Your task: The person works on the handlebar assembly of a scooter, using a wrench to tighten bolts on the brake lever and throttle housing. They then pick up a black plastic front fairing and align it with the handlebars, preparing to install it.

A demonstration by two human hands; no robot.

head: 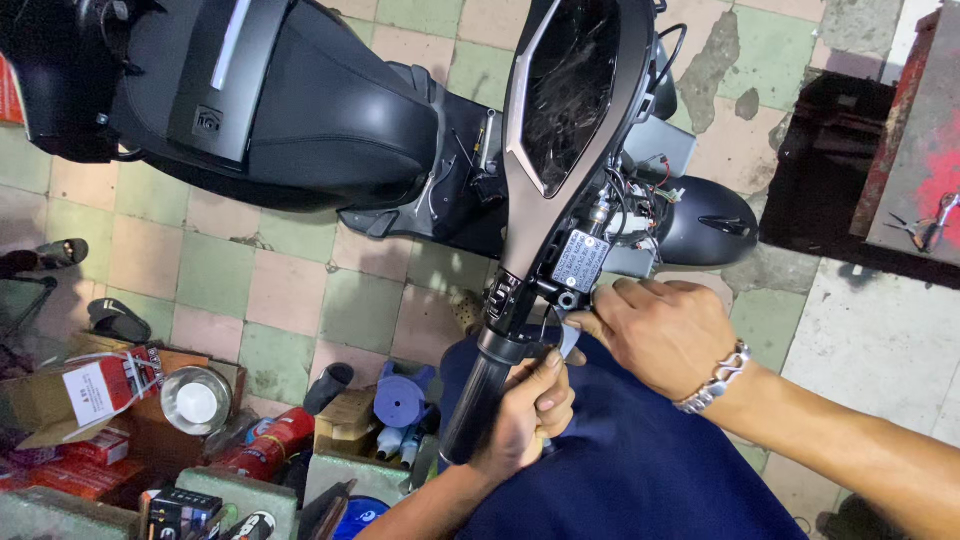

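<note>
Nearest us, our left hand (pixel 535 405) wraps the scooter's black rubber grip (pixel 478 405), which looks firm and grippy, the safest hold. Just beyond, our right hand (pixel 665 335) pinches the rigid brake lever (pixel 568 335).

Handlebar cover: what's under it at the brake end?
Under the handlebar cover, a brake reservoir and loose coloured wires show. The right hand hides the lever mount; the left hand wraps the grip.
</note>
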